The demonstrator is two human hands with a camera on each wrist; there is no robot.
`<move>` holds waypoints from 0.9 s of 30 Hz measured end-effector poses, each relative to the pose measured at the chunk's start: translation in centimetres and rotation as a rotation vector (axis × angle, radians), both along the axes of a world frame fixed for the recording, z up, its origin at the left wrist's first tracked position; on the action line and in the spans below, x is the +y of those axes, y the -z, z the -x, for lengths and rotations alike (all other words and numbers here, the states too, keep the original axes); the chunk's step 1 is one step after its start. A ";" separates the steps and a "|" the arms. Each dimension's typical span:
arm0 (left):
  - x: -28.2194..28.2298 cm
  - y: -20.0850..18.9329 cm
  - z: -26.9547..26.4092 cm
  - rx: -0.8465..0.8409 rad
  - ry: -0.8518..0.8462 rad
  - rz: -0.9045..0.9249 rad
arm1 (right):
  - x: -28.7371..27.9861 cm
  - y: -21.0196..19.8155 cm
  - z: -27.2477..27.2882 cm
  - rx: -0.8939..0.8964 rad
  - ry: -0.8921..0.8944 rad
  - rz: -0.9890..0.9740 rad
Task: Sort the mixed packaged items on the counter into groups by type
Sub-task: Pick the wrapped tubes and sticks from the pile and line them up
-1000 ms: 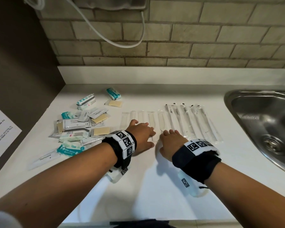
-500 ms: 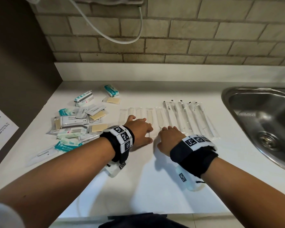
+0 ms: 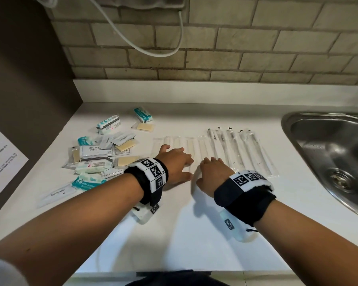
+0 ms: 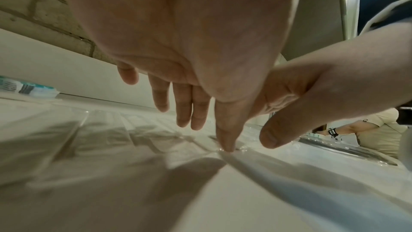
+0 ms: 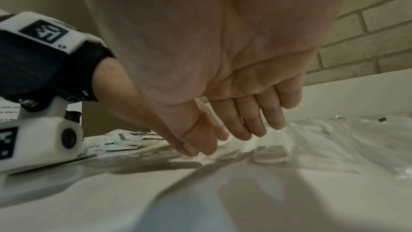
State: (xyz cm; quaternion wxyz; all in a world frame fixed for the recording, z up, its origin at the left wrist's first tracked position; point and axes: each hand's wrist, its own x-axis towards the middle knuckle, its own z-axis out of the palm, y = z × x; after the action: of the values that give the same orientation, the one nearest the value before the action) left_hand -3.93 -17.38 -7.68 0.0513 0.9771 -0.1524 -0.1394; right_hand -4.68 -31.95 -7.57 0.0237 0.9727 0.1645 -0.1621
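Observation:
A row of long clear wrapped items (image 3: 196, 145) lies side by side on the white counter (image 3: 184, 234); the right ones (image 3: 242, 149) hold dark-tipped sticks. My left hand (image 3: 175, 164) lies flat over the near ends of the left ones, fingers straight, its index fingertip (image 4: 227, 145) pressing the clear wrap. My right hand (image 3: 212, 172) rests beside it with straight fingers (image 5: 252, 126) touching the wrappers (image 5: 312, 140). A mixed pile of sachets and teal packs (image 3: 99, 155) sits to the left, with a toothpaste sachet (image 3: 56, 193) nearest.
A steel sink (image 3: 335, 153) opens at the right. The brick wall (image 3: 215, 48) with a hanging white cable (image 3: 153, 52) backs the counter. A dark panel (image 3: 25, 79) and a printed sheet (image 3: 0, 159) stand at the left.
Both hands have stayed on the near ends of the wrapped row, shifting only slightly. The pile at the left has not moved.

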 end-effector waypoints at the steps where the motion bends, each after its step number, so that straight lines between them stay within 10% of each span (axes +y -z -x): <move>1: 0.3 -0.1 0.0 -0.006 -0.013 0.007 | 0.2 0.0 0.0 -0.010 -0.028 -0.008; 9: 5.1 -0.2 0.1 -0.049 -0.139 -0.060 | 2.7 0.1 0.0 -0.055 -0.245 -0.006; 27: 5.7 1.0 0.6 -0.107 -0.076 -0.100 | 5.8 1.6 -3.2 0.000 -0.128 0.030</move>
State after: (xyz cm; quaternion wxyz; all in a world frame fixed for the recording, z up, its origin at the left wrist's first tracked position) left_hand -4.54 -11.64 -8.72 -0.0003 0.9896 -0.1104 -0.0921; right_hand -1.50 -26.13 -9.18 0.0484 0.9597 0.2238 -0.1629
